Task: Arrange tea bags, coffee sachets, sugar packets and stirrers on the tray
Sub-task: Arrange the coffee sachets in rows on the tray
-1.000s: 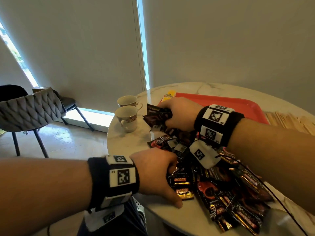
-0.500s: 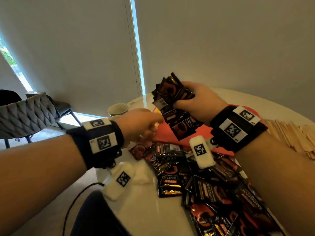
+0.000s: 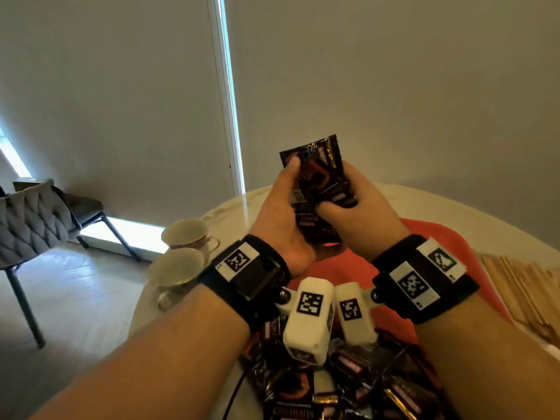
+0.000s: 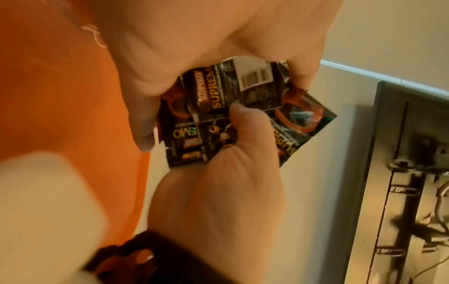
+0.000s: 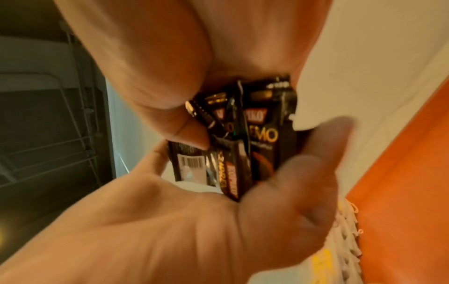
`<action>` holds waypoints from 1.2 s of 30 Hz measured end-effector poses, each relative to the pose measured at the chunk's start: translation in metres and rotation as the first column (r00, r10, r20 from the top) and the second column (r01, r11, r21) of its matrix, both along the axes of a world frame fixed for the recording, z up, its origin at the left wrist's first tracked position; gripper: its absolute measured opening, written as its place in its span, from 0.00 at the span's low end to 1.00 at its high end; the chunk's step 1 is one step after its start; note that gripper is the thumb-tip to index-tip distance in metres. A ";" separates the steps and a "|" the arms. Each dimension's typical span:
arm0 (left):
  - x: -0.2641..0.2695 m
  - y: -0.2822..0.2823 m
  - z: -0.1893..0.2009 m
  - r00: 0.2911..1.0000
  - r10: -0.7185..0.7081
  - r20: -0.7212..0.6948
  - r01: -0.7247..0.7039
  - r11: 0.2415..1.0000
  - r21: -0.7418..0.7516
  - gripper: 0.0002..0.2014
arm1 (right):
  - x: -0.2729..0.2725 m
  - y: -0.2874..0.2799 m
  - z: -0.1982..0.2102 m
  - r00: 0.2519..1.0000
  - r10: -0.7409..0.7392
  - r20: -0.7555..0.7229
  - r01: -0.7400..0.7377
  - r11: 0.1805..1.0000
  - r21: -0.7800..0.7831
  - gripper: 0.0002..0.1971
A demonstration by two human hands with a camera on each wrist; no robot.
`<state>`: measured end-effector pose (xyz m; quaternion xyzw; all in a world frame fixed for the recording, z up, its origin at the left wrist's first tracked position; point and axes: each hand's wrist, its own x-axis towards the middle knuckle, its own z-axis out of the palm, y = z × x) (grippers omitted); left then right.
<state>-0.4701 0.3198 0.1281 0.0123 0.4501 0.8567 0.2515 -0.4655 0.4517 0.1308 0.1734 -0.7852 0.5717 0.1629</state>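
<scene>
A bunch of dark coffee sachets (image 3: 318, 183) is held upright above the red tray (image 3: 430, 237). My left hand (image 3: 285, 201) grips its left side, thumb on the front. My right hand (image 3: 354, 201) grips its right side, thumb across the lower front. In the left wrist view my left thumb presses on the fanned sachets (image 4: 218, 107), with the tray (image 4: 60, 96) below. In the right wrist view the sachets (image 5: 257, 134) stand between my right hand's fingers and thumb. A loose pile of the same sachets (image 3: 333, 386) lies on the table under my wrists.
Two teacups (image 3: 185, 234) (image 3: 175, 268) stand at the round table's left edge. Wooden stirrers (image 3: 521, 286) lie right of the tray. White packets with strings (image 5: 347, 230) lie beside the tray (image 5: 401, 153). A grey chair (image 3: 30, 219) stands on the floor, left.
My left hand left the pile on the table, rose and took hold of the sachet bunch. My right hand lifted that bunch from the table to above the tray.
</scene>
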 end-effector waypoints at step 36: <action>-0.023 -0.019 -0.015 0.980 0.143 -0.138 -0.126 0.984 0.128 0.32 | -0.013 -0.006 -0.005 0.986 -0.037 -0.162 0.065 0.983 0.172 0.24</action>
